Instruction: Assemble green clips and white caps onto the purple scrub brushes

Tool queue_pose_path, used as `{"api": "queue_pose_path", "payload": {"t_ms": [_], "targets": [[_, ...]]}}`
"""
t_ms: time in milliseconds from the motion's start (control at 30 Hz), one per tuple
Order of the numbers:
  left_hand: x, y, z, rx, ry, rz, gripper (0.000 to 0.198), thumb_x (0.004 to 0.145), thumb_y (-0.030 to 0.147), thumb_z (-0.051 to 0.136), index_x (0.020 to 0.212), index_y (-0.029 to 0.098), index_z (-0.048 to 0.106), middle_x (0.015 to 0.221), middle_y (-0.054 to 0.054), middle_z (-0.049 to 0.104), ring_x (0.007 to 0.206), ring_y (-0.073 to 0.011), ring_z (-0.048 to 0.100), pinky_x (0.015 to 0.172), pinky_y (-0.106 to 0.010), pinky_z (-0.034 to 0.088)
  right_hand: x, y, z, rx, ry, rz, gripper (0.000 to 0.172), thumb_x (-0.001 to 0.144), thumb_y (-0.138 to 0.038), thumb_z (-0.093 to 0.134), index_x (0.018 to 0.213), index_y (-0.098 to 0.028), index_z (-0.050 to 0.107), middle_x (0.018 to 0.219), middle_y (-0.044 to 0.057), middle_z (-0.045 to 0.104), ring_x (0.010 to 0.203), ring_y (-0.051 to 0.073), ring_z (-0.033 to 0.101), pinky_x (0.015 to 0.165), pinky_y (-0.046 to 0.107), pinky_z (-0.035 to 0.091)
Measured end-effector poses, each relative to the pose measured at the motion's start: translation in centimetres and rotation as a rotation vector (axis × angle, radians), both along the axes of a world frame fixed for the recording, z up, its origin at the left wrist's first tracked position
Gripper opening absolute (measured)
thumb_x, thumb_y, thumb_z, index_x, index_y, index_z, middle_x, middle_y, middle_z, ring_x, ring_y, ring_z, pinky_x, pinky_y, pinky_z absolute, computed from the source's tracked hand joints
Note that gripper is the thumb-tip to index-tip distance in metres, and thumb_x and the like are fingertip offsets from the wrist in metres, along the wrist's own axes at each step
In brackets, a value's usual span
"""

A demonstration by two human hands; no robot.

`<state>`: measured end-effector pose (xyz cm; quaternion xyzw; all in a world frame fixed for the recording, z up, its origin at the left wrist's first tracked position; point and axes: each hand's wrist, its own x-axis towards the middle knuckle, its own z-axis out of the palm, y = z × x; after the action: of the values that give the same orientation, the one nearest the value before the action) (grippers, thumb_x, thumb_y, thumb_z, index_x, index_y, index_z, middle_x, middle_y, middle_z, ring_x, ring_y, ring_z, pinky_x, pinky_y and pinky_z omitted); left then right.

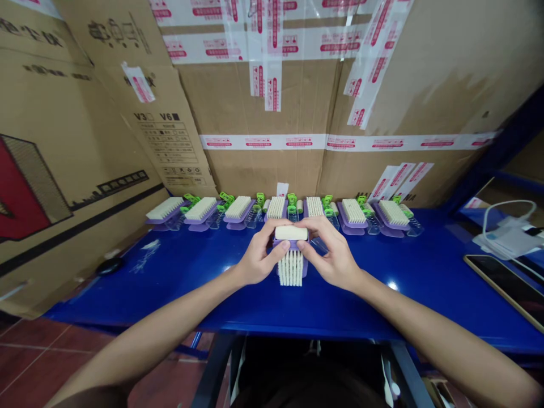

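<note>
Purple brush (290, 268), head view: over the blue table (187, 309), midway along | left hand (258, 256) and right hand (332, 255): fingers clamped on its cream-topped end | judged light, stiff-backed, springy-bristled; best taken by purple edges | carton (153, 102) behind table's left reads "V3", "V6"; from where I stand, red-printed tape (259, 141) is illegible

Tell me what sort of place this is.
Probably a small workshop or packing station: near-identical purple-and-white brushes are lined up along a blue table, with taped cardboard standing behind it like a screen.
</note>
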<state>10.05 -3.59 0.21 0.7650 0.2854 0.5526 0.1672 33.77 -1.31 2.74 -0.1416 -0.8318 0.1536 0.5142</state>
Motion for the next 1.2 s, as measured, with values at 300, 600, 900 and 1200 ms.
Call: {"api": "queue_pose_path", "payload": {"t_ms": [300,600,900,1200], "targets": [[0.23,-0.02,0.33,0.06,-0.024,-0.033,0.029,0.117,0.039,0.067,0.144,0.029,0.068,0.127,-0.008,0.079,0.108,-0.0243,0.077,0.096,-0.039,0.061,0.11,-0.18,0.17,0.088,0.009,0.003,0.033,0.115,-0.019,0.067,0.144,-0.033,0.069,0.138,0.009,0.078,0.131,0.031,0.075,0.112,0.058,0.064],[0.17,-0.05,0.15,0.024,-0.013,0.0,0.033,0.117,0.047,0.066,0.14,0.024,0.064,0.117,-0.008,0.075,0.092,-0.0211,0.072,0.081,-0.034,0.058,-0.01,0.01,-0.07,0.05,0.009,-0.005,0.034,0.114,-0.023,0.071,0.147,-0.03,0.067,0.13,0.009,0.078,0.117,0.028,0.075,0.098,0.049,0.067],[0.09,0.03,0.23,0.03,0.001,-0.003,0.032,0.117,0.048,0.064,0.138,0.024,0.063,0.114,-0.005,0.072,0.089,-0.0194,0.067,0.078,-0.032,0.054,0.12,0.22,-0.04,0.049,-0.009,-0.011,0.028,0.116,-0.03,0.069,0.144,-0.026,0.069,0.128,0.01,0.077,0.113,0.026,0.074,0.09,0.044,0.068],[0.1,0.24,0.1,0.068,0.007,0.01,0.031,0.117,0.046,0.064,0.139,0.025,0.064,0.116,-0.005,0.071,0.092,-0.0201,0.068,0.081,-0.033,0.056,0.19,0.12,-0.02,0.092,-0.036,-0.056,0.029,0.117,-0.029,0.066,0.146,-0.028,0.067,0.134,0.011,0.072,0.119,0.027,0.073,0.097,0.047,0.07]]}}
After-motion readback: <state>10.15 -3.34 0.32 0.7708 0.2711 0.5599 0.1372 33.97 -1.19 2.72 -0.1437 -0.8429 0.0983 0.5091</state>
